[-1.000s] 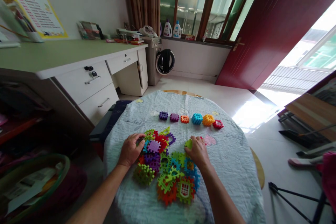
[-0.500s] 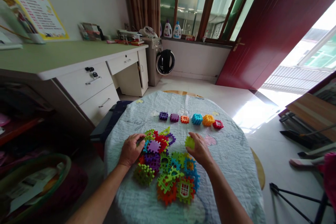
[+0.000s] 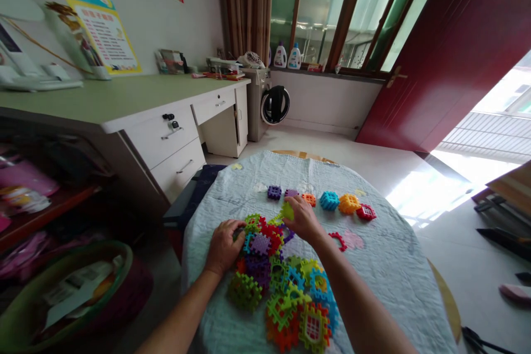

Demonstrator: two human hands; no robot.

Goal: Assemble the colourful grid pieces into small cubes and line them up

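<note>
My right hand (image 3: 304, 218) pinches a yellow-green plastic building block piece (image 3: 287, 211) above the far edge of a heap. That heap of interlocking block pieces (image 3: 259, 271) has notched edges and many colours. At its left side my left hand (image 3: 226, 246) is closed, thumb against fingers, around something dark that I cannot make out. A lilac square piece (image 3: 260, 244) lies on top of the heap near the left hand. Beyond my hands is a row of small block cubes, among them a dark purple cube (image 3: 274, 192), a blue cube (image 3: 329, 200) and a red cube (image 3: 366, 212).
A pale blue cloth (image 3: 385, 276) covers the round table. A red ring-shaped piece (image 3: 338, 241) lies right of my right hand. Left stand a desk (image 3: 153, 97) and a basket (image 3: 124, 265). A washing machine (image 3: 257, 105) stands behind, and a red door (image 3: 423, 50) at right.
My right hand has moved left and away from me with the yellow-green piece, partly covering the row of cubes. My left hand stays beside the heap. The view has turned left.
</note>
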